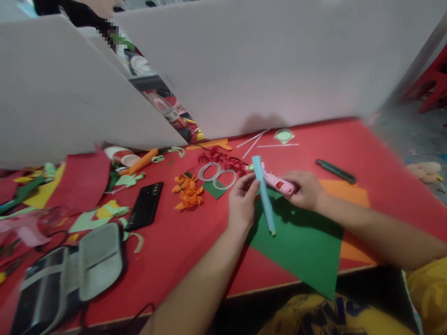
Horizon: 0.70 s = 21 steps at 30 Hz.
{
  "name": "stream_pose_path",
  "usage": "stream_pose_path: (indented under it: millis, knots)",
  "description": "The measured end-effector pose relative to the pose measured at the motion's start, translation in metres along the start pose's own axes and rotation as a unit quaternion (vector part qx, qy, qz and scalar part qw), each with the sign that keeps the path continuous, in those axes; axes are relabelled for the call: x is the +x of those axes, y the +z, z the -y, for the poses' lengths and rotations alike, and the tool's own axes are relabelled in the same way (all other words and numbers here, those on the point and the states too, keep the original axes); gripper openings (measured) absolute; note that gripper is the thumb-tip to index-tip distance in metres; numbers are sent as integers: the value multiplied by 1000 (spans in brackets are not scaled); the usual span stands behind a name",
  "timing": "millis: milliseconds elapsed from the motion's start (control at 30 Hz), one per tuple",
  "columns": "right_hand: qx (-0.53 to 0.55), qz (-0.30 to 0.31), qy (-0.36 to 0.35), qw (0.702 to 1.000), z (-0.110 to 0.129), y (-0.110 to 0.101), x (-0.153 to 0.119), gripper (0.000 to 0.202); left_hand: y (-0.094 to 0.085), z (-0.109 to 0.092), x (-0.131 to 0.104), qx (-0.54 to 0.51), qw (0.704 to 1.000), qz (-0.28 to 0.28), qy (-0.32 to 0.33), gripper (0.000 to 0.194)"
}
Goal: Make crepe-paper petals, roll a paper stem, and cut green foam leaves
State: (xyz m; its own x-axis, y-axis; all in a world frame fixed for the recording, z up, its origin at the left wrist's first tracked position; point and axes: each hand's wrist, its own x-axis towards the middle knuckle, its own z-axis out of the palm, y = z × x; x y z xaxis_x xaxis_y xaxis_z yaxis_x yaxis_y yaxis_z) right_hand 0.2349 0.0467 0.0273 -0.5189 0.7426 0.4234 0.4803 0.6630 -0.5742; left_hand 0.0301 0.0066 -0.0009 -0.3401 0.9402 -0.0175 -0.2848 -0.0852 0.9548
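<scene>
My left hand (pixel 243 202) pinches a long light-blue paper strip (pixel 266 200), which slants down toward me and shows a small greenish tip at its lower end. My right hand (pixel 304 190) is wrapped around a pink glue gun (pixel 278 183). Its front end lies close behind the strip, and I cannot tell whether they touch. Below both hands a green paper sheet (pixel 296 237) lies over an orange sheet (pixel 352 237). Left of my hands are orange paper flowers (pixel 188 191), red paper flowers (pixel 214 155) and two white rings (pixel 224 179).
A green cutter knife (pixel 335 171) lies at the right. Thin clear sticks (pixel 277 145) and a tape roll (pixel 284 136) are near the white partition (pixel 279 65). Leftward lie a black phone (pixel 144 206), an open grey case (pixel 101 260), a paper cup (pixel 122 157) and paper scraps.
</scene>
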Motion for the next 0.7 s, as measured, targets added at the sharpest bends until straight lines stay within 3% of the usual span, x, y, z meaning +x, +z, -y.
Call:
stream_pose_path:
  millis: [167,367,533,700]
  knots:
    - [56,-14,34,998,4,0,1,6,-1,2,1,-7,1000,-5,3,48]
    - [150,-61,96,982,0,1,2,18,1,-1,0,-36,999,2,-16,47]
    - [263,-92,121,953,-5,4,5,28,2,-4,-2,-117,988,53,-89,51]
    - [262,-108,138,949,-10,7,3,37,3,-7,-4,-199,961,99,-165,41]
